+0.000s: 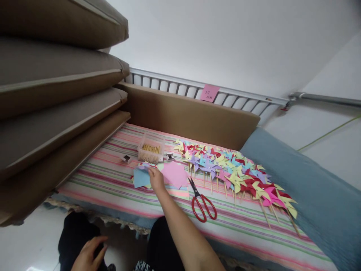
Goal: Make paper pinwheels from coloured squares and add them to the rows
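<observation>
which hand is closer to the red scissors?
Right. The right hand rests on the paper sheets just left of the red scissors; the left hand is far down-left, on the lap, off the bed.

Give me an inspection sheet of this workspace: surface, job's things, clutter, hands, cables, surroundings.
Surface: striped cloth over a bed.
Job's things: paper sheets; the right hand rests on them.
Clutter: red scissors, clear box of sticks, a long row of pinwheels.
Hands: right fingers on the paper; left hand down on the lap, holding nothing.
Cables: nothing seen.
Surroundings: stacked cushions on the left, cardboard panel, blue blanket, railing with pink note.
</observation>
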Motion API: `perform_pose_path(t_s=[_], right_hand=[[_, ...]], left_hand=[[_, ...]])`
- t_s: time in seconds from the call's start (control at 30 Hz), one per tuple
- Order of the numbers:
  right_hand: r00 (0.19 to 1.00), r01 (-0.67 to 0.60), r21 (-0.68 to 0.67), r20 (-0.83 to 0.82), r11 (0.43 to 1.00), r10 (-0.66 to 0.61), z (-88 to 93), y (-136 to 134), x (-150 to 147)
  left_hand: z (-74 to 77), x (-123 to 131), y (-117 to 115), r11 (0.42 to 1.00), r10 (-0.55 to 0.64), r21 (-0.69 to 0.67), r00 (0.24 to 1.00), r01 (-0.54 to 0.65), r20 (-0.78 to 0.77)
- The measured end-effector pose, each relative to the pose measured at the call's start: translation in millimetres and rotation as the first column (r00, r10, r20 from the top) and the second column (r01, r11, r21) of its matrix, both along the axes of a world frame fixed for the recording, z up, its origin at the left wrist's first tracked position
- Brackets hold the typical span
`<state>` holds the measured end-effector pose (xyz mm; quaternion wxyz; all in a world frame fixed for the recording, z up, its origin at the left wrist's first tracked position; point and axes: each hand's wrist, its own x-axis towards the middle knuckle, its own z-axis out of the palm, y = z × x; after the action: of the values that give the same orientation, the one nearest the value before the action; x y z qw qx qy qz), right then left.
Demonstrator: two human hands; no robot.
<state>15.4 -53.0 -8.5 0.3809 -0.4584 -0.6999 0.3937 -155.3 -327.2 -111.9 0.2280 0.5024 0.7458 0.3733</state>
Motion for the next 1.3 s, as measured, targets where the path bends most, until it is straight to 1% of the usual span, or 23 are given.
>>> perform_pose_path(t_s=[0.07, 0.13, 0.2, 0.27, 0.33, 0.37, 0.4, 0.47, 0.5, 0.57, 0.6, 0.63, 0.7, 0.73, 0.77, 0.8, 0.83, 0.9, 0.97, 1.0, 1.07, 1.17, 1.3], right_hand=[[0.983, 0.043, -0.096, -0.173, 0.994, -0.06, 13.1, -6.0, 10.8], [0.938, 0.033, -0.218, -0.331, 0.975, -0.106, 23.3, -21.0, 23.7], [0.876, -0.021, -0.337, -0.46, 0.941, -0.145, 29.3, -43.6, 36.8], [0.81, -0.084, -0.426, -0.556, 0.901, -0.187, 31.4, -69.6, 47.7], [0.753, -0.13, -0.479, -0.618, 0.868, -0.227, 30.1, -95.2, 54.9], [0.725, -0.152, -0.499, -0.643, 0.853, -0.247, 28.5, -107.0, 56.9], [0.691, -0.176, -0.519, -0.671, 0.837, -0.27, 26.1, -118.1, 57.7], [0.619, -0.226, -0.548, -0.719, 0.806, -0.315, 19.5, -138.2, 56.3], [0.601, -0.239, -0.552, -0.73, 0.799, -0.325, 15.4, -147.4, 54.4], [0.596, -0.244, -0.552, -0.734, 0.797, -0.326, 6.4, -163.2, 50.7], [0.643, -0.221, -0.541, -0.706, 0.811, -0.295, 1.9, -169.0, 50.0], [0.719, -0.184, -0.521, -0.649, 0.834, -0.247, -2.1, -172.4, 51.2], [0.876, -0.086, -0.449, -0.459, 0.889, -0.147, -8.1, -169.4, 62.2], [0.937, -0.024, -0.389, -0.329, 0.921, -0.114, -9.8, -162.5, 73.2], [0.968, 0.038, -0.331, -0.223, 0.943, -0.118, -10.7, -152.4, 88.1], [0.975, 0.103, -0.279, -0.159, 0.955, -0.152, -10.8, -139.8, 106.5], [0.975, 0.182, -0.214, -0.089, 0.96, -0.205, -10.5, -126.1, 127.3], [0.94, 0.339, -0.079, 0.057, 0.937, -0.335, -10.0, -99.9, 169.8], [0.889, 0.42, 0.024, 0.194, 0.907, -0.416, -11.7, -80.7, 203.3], [0.868, 0.425, 0.063, 0.254, 0.903, -0.427, -13.8, -74.4, 214.3], [0.827, 0.418, 0.13, 0.357, 0.899, -0.435, -19.3, -67.4, 225.9], [0.752, 0.418, 0.214, 0.464, 0.883, -0.468, -26.5, -63.9, 230.8], [0.657, 0.436, 0.264, 0.56, 0.86, -0.505, -30.4, -59.9, 240.1]], left_hand=[[30.6, 23.7, 28.3, 1.0, -0.016, 0.023, 0.98, 0.012, 0.197], [64.2, 46.4, 54.3, 0.999, 0.016, 0.028, 0.897, -0.031, 0.442], [96.2, 66.6, 72.9, 0.998, 0.057, -0.016, 0.737, -0.062, 0.674], [120.4, 84.9, 82.8, 1.0, 0.013, 0.003, 0.504, -0.031, 0.864], [133.2, 102.3, 86.2, 0.999, -0.035, 0.034, 0.275, 0.011, 0.961], [135.4, 110.8, 86.5, 0.999, -0.053, 0.053, 0.184, 0.004, 0.982], [135.4, 119.1, 86.4, 0.998, -0.053, 0.055, 0.116, -0.013, 0.992], [132.1, 134.1, 85.9, 0.996, -0.026, 0.03, 0.048, -0.078, 0.998], [130.0, 140.1, 85.6, 0.993, -0.008, 0.013, 0.044, -0.116, 0.999], [127.3, 147.6, 85.2, 0.982, 0.019, -0.007, 0.065, -0.189, 0.998], [126.8, 148.5, 84.7, 0.975, 0.029, -0.009, 0.084, -0.222, 0.996], [126.6, 147.4, 83.8, 0.968, 0.039, -0.011, 0.104, -0.253, 0.994], [125.7, 139.5, 80.6, 0.953, 0.058, -0.013, 0.139, -0.301, 0.989], [124.5, 133.4, 78.4, 0.947, 0.072, -0.019, 0.155, -0.321, 0.985], [122.5, 126.6, 76.0, 0.94, 0.083, -0.022, 0.164, -0.342, 0.983], [119.9, 119.7, 73.5, 0.922, 0.1, -0.024, 0.177, -0.387, 0.979], [116.9, 113.3, 70.9, 0.905, 0.12, -0.03, 0.186, -0.423, 0.975], [111.8, 103.9, 65.9, 0.896, 0.188, -0.084, 0.201, -0.435, 0.961], [110.4, 99.9, 61.3, 0.912, 0.222, -0.122, 0.222, -0.393, 0.949], [111.4, 99.4, 59.4, 0.923, 0.226, -0.129, 0.239, -0.364, 0.944], [116.3, 99.8, 56.7, 0.943, 0.214, -0.123, 0.281, -0.308, 0.935], [125.1, 98.5, 55.2, 0.965, 0.176, -0.089, 0.36, -0.247, 0.916], [131.0, 94.1, 53.1, 0.972, 0.174, -0.085, 0.423, -0.221, 0.889]])
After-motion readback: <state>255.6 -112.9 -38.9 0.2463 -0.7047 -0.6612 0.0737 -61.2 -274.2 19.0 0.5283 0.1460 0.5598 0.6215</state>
